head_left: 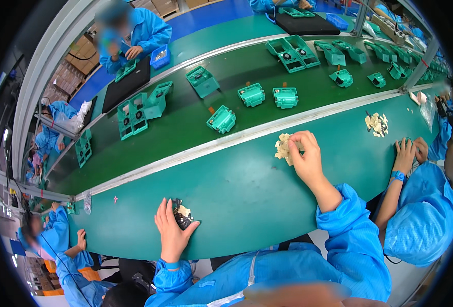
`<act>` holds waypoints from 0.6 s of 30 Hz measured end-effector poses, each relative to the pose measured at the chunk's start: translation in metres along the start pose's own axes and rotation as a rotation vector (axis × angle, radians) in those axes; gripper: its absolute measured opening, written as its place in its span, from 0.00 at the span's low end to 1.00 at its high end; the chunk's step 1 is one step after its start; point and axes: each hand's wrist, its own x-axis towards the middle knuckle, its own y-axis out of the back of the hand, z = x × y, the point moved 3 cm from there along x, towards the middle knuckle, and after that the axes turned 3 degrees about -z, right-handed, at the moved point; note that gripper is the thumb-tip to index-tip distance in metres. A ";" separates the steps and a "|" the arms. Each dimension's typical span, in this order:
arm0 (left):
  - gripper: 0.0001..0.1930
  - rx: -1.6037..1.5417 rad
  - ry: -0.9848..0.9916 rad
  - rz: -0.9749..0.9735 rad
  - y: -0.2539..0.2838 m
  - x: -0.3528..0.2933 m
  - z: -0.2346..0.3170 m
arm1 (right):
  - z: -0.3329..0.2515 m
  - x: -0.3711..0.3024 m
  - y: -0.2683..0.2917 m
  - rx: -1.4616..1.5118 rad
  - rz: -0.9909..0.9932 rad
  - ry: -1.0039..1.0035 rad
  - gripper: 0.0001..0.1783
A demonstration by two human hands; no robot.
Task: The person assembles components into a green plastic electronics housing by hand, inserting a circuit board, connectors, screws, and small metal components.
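Note:
My left hand [171, 234] rests on the green worktop, thumb and fingers curled round the edges of a small black circuit board [184, 220]. On that board lies a cream-coloured piece [184, 211]. Farther off to the right, my right hand [307, 159] reaches into a small heap of cream pieces [283, 147]. Its thumb and forefinger close together at the heap's edge; what is between them, if anything, is hidden.
Beyond a pale rail, a green conveyor [180, 138] carries several green housings [221, 119]. A second cream heap [377, 124] lies to the right, near a co-worker's hands [411, 153]. Another person [137, 36] works across the belt beside a blue bin [160, 57]. A metal post [423, 64] rises at right.

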 end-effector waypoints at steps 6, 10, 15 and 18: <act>0.47 -0.049 0.022 0.042 -0.004 0.004 0.002 | 0.003 0.002 0.003 0.001 0.002 -0.007 0.02; 0.45 -0.045 0.006 0.044 -0.007 0.005 0.003 | 0.003 0.004 0.006 0.004 0.003 -0.002 0.02; 0.44 -0.073 0.020 0.054 -0.009 0.002 0.003 | 0.003 0.002 0.010 0.013 0.009 -0.009 0.03; 0.45 -0.153 0.056 0.106 -0.012 0.000 -0.001 | 0.004 -0.001 0.012 -0.004 0.009 0.000 0.02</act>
